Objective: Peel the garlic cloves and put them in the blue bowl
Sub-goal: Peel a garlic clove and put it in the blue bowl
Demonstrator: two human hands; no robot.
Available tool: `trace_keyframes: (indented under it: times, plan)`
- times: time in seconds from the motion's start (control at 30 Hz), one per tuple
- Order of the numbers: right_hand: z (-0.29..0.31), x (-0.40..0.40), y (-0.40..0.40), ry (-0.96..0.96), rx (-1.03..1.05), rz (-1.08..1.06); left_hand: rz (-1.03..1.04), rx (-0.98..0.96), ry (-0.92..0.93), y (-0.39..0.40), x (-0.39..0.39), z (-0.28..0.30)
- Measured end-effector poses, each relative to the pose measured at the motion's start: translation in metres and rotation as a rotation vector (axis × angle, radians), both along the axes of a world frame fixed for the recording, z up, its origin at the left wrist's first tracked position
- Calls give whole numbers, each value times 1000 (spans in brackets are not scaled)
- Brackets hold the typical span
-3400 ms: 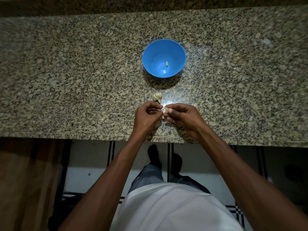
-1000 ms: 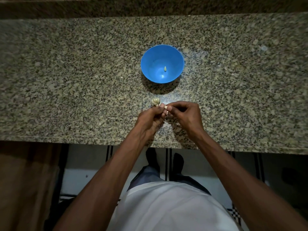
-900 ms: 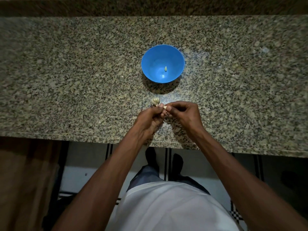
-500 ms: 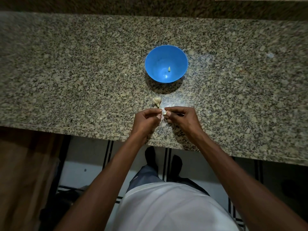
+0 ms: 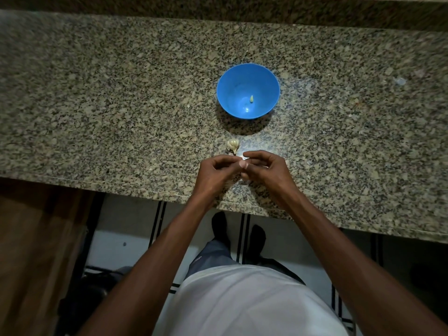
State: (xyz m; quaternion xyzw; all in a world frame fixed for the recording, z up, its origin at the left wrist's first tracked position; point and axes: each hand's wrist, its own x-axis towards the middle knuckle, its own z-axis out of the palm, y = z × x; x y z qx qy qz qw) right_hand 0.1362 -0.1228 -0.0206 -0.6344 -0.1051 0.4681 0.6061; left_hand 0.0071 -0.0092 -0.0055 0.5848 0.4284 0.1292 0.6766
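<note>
Speckled granite counter [image 5: 97,93], dimly lit, one brighter patch of light mid-surface. Darker granite backsplash [image 5: 169,6] behind. Below the edge: white tiled floor [image 5: 126,238] with black stripes. Brown wooden panel [image 5: 36,251] at left.

Left hand [image 5: 215,172]: fingers curled, tips meeting the right hand's.
Right hand [image 5: 263,169]: curled (pinching something pale, barely visible).

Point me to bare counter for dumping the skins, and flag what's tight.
Bare counter left of the bowl and right of it to the edge. Tight: the strip from the bowl to the garlic head and both hands.
</note>
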Motion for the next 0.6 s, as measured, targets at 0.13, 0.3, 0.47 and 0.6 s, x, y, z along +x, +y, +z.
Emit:
trace_keyframes:
  times: [0.13, 0.3, 0.47, 0.6]
  plan:
    - [2, -3, 2, -38, -3, -21, 66, -11, -23, 1, 0, -4]
    - [0, -10, -2, -109, -16, 76, 107, 8, -57, -3, 3, -5]
    - [4, -8, -1, -224, -83, 99, 59, 150, 33, 0, 2, -7]
    - [14, -5, 2, -170, -43, 123, -1, 198, 63, 4, 2, -5]
